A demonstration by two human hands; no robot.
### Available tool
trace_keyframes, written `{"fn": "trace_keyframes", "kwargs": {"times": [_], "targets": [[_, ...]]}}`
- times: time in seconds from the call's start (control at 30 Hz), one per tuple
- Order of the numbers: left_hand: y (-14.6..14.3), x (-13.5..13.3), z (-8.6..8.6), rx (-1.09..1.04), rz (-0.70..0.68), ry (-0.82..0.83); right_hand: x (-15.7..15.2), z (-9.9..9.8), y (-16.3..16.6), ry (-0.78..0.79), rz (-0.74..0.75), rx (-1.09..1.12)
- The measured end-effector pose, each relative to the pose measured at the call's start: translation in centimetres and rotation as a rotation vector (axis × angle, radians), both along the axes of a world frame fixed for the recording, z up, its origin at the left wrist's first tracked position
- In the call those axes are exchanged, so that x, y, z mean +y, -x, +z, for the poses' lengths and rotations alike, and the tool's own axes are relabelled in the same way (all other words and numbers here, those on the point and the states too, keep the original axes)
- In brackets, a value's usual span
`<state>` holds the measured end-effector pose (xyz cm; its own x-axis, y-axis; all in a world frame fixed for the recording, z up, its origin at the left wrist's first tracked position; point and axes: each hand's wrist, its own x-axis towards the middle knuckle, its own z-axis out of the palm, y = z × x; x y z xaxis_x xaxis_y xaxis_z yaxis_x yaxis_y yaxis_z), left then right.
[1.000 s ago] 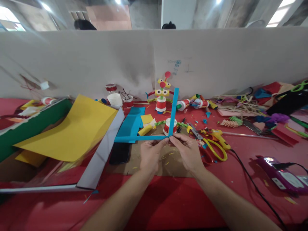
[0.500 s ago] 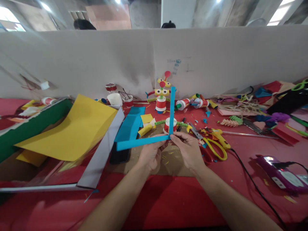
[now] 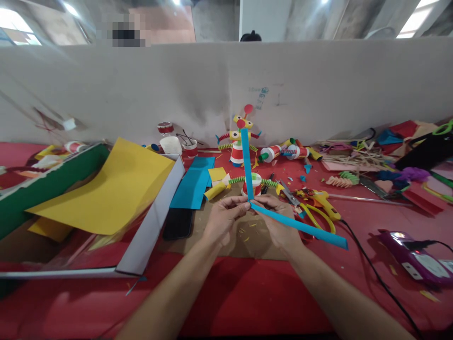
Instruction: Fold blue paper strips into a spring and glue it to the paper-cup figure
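Two blue paper strips (image 3: 247,158) meet at a corner pinched between my fingertips. One strip stands up away from me; the other runs out to the right over my right wrist. My left hand (image 3: 225,218) is closed, thumb and fingers gripping the corner. From the other side my right hand (image 3: 278,222) pinches the same corner, part of its fingers hidden behind the strip. Just beyond stands a red and white paper cup (image 3: 257,186) with green folded-paper arms (image 3: 236,180) at its sides. A finished cup figure (image 3: 237,153) with yellow eyed heads stands farther back.
Scissors (image 3: 316,218) and a yellow glue gun (image 3: 324,204) lie to the right, with a purple power strip (image 3: 414,259) beyond. At left are blue paper (image 3: 193,184), a black phone (image 3: 178,224) and an open box (image 3: 148,222) holding yellow paper (image 3: 106,193). A partition (image 3: 159,85) stands behind.
The strip that pointed left across my left hand now points right across my right arm. The upright strip has tilted slightly left. Both hands still pinch the corner.
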<state>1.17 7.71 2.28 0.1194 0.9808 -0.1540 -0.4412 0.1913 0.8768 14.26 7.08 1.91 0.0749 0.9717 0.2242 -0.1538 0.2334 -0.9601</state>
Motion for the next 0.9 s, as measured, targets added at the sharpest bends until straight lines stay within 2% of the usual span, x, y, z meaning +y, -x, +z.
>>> {"fn": "trace_keyframes", "kwargs": {"times": [0.23,0.47,0.67,0.9], "targets": [[-0.01,0.06,0.29,-0.005,-0.019,-0.045,0.02,0.04,-0.21,0.012,0.025,-0.024],[0.21,0.07,-0.35,0.040,0.007,-0.091,0.42,-0.13,-0.13,0.020,0.032,0.023],[0.19,0.10,-0.52,0.012,0.026,-0.049,0.15,0.18,0.02,0.050,0.024,0.033],[0.33,0.26,-0.18,-0.020,-0.010,-0.072,-0.15,0.20,0.04,-0.004,0.021,-0.005]]}}
